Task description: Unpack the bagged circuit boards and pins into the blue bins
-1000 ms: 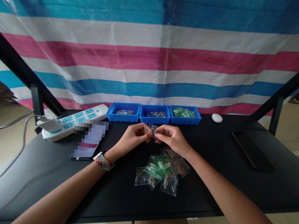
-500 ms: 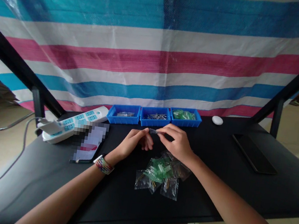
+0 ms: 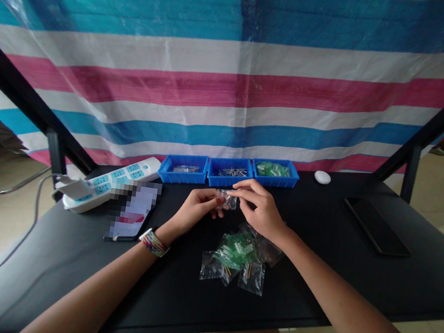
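Note:
My left hand (image 3: 198, 207) grips a small clear plastic bag (image 3: 230, 199) between thumb and fingers, just in front of the middle bin. My right hand (image 3: 259, 207) has its fingertips at the bag's top and right edge, seemingly pinching it. What the bag contains is too small to make out. Below the hands lies a pile of small clear bags with thin brass-coloured pieces (image 3: 251, 278) and green-tinted bags with pale pieces (image 3: 237, 249). My right wrist partly covers the pile's right side.
Three blue bins stand along the back: one with clear packets (image 3: 186, 169), one with metal nail-like pins (image 3: 232, 172), one with green bags (image 3: 273, 169). A power strip (image 3: 115, 179) and phone (image 3: 135, 212) lie left; a dark phone (image 3: 376, 227) and white oval object (image 3: 322, 177) lie right.
The small bag now faces me more broadly, held in my left fingers. My right fingers have shifted slightly left, over its upper edge. The pile and bins are unchanged.

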`<action>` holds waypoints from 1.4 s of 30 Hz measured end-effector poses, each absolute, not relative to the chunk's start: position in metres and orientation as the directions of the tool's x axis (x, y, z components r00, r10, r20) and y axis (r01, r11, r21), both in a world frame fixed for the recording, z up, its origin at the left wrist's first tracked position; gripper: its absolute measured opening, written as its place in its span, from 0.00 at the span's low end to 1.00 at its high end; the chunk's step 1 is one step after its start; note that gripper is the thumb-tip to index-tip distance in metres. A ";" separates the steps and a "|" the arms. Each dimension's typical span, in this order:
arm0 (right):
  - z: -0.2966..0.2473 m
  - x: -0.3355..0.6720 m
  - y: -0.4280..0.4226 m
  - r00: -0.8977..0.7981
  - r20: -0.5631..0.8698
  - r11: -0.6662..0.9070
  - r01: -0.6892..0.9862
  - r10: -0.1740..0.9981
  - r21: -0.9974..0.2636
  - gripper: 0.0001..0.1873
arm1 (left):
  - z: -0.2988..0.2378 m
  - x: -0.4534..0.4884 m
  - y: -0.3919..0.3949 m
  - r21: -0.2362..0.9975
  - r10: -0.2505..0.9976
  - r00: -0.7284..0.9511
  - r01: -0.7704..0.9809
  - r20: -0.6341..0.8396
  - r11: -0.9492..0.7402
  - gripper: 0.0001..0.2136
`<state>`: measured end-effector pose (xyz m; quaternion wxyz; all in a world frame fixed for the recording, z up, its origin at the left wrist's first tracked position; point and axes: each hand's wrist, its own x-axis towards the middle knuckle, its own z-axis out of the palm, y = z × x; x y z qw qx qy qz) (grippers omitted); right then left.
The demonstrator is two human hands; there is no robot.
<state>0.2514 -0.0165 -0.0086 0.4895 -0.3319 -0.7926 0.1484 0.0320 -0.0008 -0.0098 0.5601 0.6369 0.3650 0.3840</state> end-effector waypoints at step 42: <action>-0.004 0.256 -0.013 -0.331 0.670 0.745 0.352 0.665 -0.566 0.14 | -0.008 0.031 0.002 0.999 0.934 0.356 -0.045 0.026 -0.010 0.13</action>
